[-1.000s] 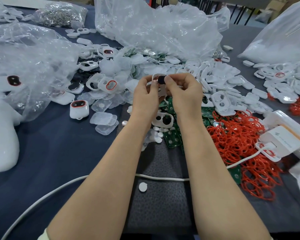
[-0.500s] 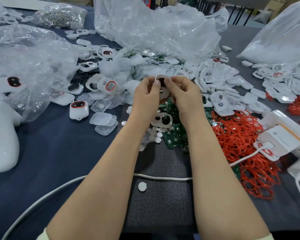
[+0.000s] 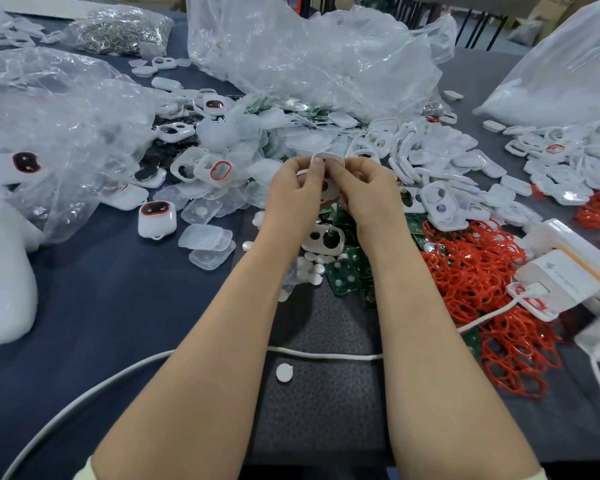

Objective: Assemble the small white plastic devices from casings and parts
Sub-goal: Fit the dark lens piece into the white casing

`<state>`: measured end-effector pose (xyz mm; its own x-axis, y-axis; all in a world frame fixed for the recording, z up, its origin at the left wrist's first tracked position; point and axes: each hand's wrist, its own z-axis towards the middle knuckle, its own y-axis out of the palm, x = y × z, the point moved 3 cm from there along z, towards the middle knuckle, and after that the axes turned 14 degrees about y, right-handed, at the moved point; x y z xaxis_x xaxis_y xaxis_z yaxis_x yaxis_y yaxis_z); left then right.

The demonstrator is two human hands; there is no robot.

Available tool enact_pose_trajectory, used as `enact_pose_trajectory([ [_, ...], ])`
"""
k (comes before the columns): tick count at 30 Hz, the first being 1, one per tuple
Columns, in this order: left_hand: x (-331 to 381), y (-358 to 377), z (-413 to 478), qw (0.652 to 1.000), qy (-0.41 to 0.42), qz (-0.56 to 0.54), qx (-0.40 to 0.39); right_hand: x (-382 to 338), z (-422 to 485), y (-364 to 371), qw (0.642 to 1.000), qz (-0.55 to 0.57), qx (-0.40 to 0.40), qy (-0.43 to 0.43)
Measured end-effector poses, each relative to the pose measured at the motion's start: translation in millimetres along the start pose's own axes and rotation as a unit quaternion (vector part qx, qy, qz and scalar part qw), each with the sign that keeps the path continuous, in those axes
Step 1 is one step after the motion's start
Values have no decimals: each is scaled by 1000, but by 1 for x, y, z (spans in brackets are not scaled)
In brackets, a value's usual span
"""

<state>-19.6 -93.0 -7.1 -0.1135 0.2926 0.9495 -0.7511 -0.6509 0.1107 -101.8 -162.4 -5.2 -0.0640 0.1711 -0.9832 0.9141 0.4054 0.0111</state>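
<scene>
One dark table (image 3: 118, 306) bears clear plastic bags (image 3: 309, 57), a heap of loose casings (image 3: 440, 161), red rings (image 3: 475, 278) and green circuit boards (image 3: 347, 271), above which the left hand (image 3: 293, 192) and right hand (image 3: 368, 192), fingers curled with thumbs meeting, jointly pinch a small white held casing (image 3: 328, 155) raised over the boards.

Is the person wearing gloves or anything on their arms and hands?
No gloves: the left hand and right hand are bare, no rings or watch showing. The forearms are bare too; pale yellow sleeve edges show at the bottom corners.
</scene>
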Motion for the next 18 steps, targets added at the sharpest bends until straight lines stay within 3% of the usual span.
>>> enact_pose_trajectory([
  [8, 4, 0, -1, 993, 64, 96, -18, -5, -6, 1, 999, -28, 27, -27],
  [12, 7, -8, -3, 973, 139, 172, 60, -12, -20, 9, 974, -126, 135, -135],
  [15, 9, -11, -6, 960, 168, 208, 89, -16, -32, 27, 955, -176, 124, -202],
  [18, 12, -5, -8, 965, 169, 198, 35, -14, -30, 29, 971, -154, 87, -159],
])
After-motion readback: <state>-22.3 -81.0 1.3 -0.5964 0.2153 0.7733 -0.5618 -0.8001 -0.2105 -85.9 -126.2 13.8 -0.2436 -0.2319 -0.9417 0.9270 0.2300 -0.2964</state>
